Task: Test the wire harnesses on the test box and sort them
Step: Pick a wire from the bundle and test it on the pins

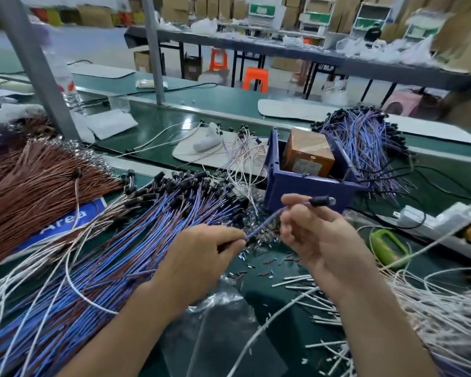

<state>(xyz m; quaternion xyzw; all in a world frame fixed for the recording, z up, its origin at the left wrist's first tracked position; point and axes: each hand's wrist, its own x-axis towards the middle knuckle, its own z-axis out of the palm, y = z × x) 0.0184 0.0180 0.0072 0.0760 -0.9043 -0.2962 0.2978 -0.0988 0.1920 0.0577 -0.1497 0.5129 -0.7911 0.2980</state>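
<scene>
Harnesses lie in separate heaps along the bench (280, 317). At far left is a brown bundle (25, 186). Next to it is a fan of blue leads (120, 254) with their black ends together, presumably stock awaiting test. The left hand (199, 257) pinches the lower end of one blue harness (267, 220) between thumb and fingertips. This harness is clear of the bench and spans both hands. The right hand (318, 238) pinches it just behind its black connector (321, 201), its other fingers loosely bent. The connector points at the blue crate (310, 186) holding an orange box (309, 151), judged to be the tester. Gripping both ends likely steadies the lead for presenting. Right of the crate lies a second blue heap (365, 140), probably sorted output.
</scene>
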